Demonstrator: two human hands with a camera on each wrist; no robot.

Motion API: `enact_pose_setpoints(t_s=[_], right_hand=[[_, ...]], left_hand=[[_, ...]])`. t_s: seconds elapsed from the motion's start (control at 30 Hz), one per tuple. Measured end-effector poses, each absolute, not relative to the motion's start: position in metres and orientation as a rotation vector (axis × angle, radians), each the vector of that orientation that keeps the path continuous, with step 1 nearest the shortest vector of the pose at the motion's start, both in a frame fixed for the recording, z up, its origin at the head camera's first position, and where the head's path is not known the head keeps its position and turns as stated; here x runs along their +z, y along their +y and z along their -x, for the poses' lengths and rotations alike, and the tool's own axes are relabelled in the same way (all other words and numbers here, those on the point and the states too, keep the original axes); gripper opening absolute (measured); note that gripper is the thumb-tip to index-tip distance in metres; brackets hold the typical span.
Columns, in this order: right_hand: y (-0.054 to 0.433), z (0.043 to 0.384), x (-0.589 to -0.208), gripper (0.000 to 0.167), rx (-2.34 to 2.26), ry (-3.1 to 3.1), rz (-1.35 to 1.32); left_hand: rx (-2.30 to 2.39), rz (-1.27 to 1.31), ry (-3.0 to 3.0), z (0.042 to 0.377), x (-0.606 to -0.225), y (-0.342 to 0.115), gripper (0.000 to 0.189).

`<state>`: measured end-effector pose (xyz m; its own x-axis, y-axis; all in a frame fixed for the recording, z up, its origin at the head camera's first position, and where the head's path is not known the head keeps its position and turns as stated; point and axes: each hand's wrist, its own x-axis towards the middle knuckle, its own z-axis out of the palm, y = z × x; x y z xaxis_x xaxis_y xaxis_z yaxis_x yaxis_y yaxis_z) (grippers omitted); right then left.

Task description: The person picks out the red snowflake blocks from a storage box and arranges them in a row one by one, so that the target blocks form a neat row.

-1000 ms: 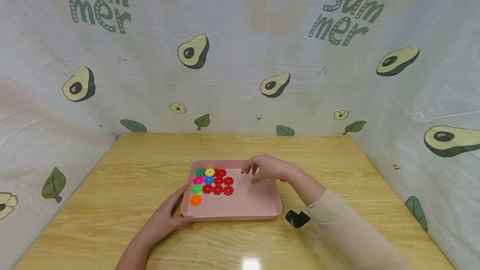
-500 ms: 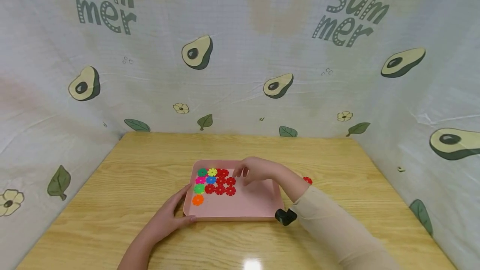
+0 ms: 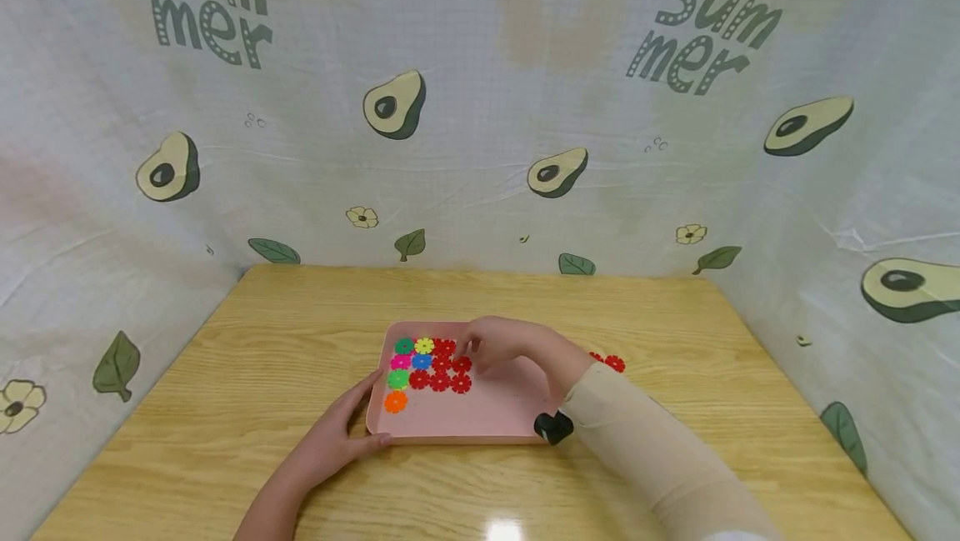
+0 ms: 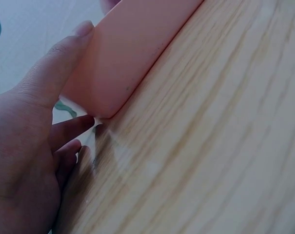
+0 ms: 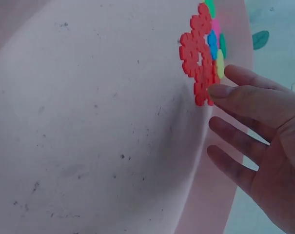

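A shallow pink tray (image 3: 502, 412) lies on the wooden table. My left hand (image 3: 330, 438) holds its near left corner, thumb on the front wall and fingers along the left side. Flower-shaped plastic discs lie flat in the tray's left half. The red discs (image 3: 440, 383) form a cluster beside green, yellow, pink, blue and orange ones, such as the orange disc (image 3: 395, 402). Over the cluster's right edge is my right hand (image 3: 498, 341), fingers pointing down. In the right wrist view its thumb (image 5: 223, 91) overlaps a red disc; the fingers are spread, with nothing visible between them.
Outside the tray, loose red discs (image 3: 615, 363) lie on the table (image 3: 300, 308) to the right, partly behind the right forearm. A black wrist camera (image 3: 553, 427) hangs at the right sleeve. A printed curtain (image 3: 480, 107) encloses the table's back and sides.
My right hand has moved left across the tray, from its bare right part to the red cluster. The left hand stays at the corner. The loose red discs at right have come more into view.
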<state>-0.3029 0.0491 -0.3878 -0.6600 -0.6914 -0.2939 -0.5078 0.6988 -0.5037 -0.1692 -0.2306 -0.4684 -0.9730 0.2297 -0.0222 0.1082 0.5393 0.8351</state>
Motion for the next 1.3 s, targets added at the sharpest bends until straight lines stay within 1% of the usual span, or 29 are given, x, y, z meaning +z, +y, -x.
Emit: enact_pose_setpoints(t_s=[0.37,0.83,1.0,1.3], right_hand=[[0.039,0.309,-0.4,0.041,-0.459,2.427,0.926],[0.037,0.312,-0.404,0.033,-0.454,2.441,0.923],[0.036,0.311,-0.403,0.033,-0.45,2.437,0.931],[0.038,0.309,-0.401,0.028,-0.429,2.431,0.889]], left_hand=[[1.392,-0.237,2.63,0.17,-0.468,-0.23,0.094],[1.386,-0.242,2.646,0.171,-0.471,-0.23,0.094],[1.378,-0.253,2.651,0.171,-0.471,-0.23,0.094],[1.396,-0.266,2.649,0.171,-0.472,-0.231,0.094]])
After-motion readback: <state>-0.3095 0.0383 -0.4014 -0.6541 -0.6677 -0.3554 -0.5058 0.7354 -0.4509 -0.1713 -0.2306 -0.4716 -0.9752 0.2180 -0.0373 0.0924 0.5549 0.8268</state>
